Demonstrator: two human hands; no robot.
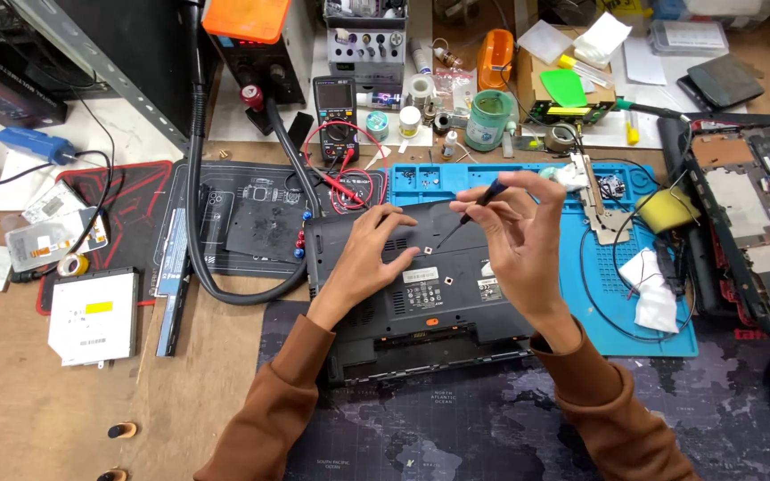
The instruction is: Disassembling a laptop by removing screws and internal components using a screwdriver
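Both hands (pixel 438 236) mid-laptop (pixel 421 294), screwdriver (pixel 472 209) upright, blue mat (pixel 599 294) rightward.

- Even, bright overhead light is washing across the cluttered workbench, leaving only soft, short shadows under the hands.
- Mild glare is showing on the white optical drive (pixel 93 317) and the white papers at the back.
- Wide-angle distortion is bending the edges of the frame.
- Fine detail is softening slightly; the far clutter is blurring.
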